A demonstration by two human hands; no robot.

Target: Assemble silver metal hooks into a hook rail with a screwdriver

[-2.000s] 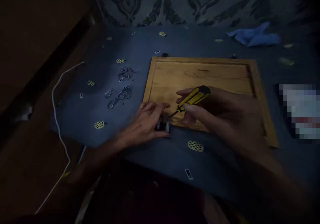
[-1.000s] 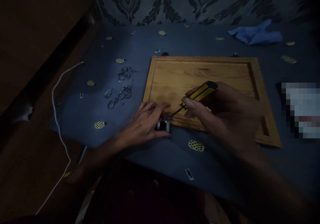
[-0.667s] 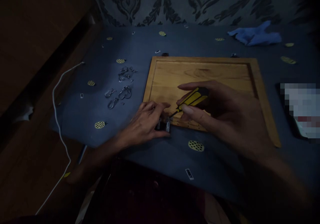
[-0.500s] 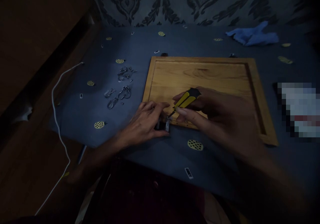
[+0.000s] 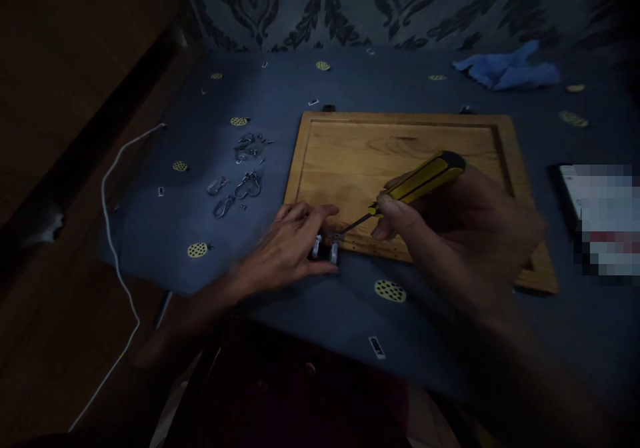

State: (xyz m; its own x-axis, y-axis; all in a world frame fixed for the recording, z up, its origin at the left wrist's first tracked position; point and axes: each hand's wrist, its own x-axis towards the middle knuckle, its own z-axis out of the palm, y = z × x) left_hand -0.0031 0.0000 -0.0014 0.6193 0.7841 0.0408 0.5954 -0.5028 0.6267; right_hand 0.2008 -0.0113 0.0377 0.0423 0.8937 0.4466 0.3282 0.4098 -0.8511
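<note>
A wooden board (image 5: 345,161) with a grooved border lies flat on the table. At its near left edge, my left hand (image 5: 295,238) has thumb and fingers closed around a small shiny metal fitting (image 5: 334,251). My right hand (image 5: 440,218) grips a yellow and black screwdriver (image 5: 417,180) by its handle, over the board. The screwdriver's shaft slants down to the left, with its tip at the fitting; whether it sits in a screw head is too small to tell.
Left of the board lie loose screws (image 5: 260,138) and several metal fittings (image 5: 247,185). A blue cloth (image 5: 507,68) is at the back right, and a phone-like dark-edged object (image 5: 565,195) at the right. A white cable (image 5: 116,248) runs down the left side.
My right hand has shifted right, and more of the screwdriver's handle and shaft shows, leaning lower. Its tip stays by the metal fitting. My left hand has hardly moved.
</note>
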